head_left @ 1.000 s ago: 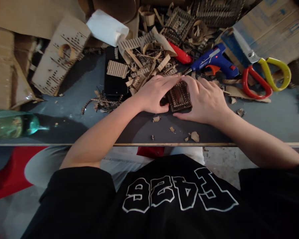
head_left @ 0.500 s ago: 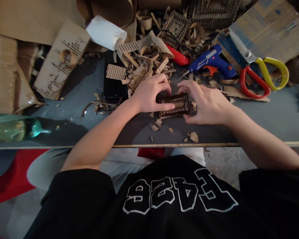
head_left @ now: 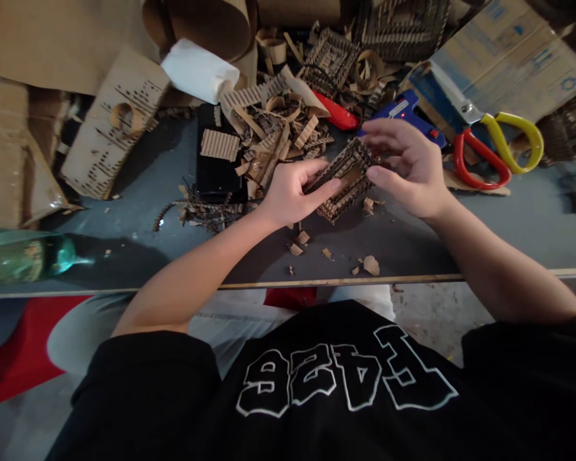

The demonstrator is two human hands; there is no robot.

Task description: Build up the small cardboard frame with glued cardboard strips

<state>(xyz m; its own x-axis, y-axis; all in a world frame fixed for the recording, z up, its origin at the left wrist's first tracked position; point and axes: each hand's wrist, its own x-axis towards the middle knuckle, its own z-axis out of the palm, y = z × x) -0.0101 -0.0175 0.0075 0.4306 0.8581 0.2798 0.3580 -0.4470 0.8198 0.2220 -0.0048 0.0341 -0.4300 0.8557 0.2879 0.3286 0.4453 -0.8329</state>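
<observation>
A small rectangular box of corrugated cardboard strips (head_left: 349,179) is tilted above the table, its long side slanting up to the right. My left hand (head_left: 297,192) grips its left end, thumb lying across the near side and fingers behind. At the box's right end is my right hand (head_left: 408,169), fingers apart and curved, its thumb tip close to the rim; whether it touches, I cannot tell. Partly hidden behind that hand is a blue glue gun (head_left: 398,109). Beneath and in front of the box lie cardboard crumbs (head_left: 371,265).
Large scissors (head_left: 480,153) with red and yellow handles lie to the right. A heap of cardboard strips (head_left: 269,128), a red-handled tool (head_left: 338,114) and a black phone-like slab (head_left: 216,173) sit behind my hands. A green bottle (head_left: 29,257) lies at left near the table edge (head_left: 345,280).
The box has been lifted and turned, its right end swinging up and away from me. My right hand has shifted up and to the right, opening from around the box's end.
</observation>
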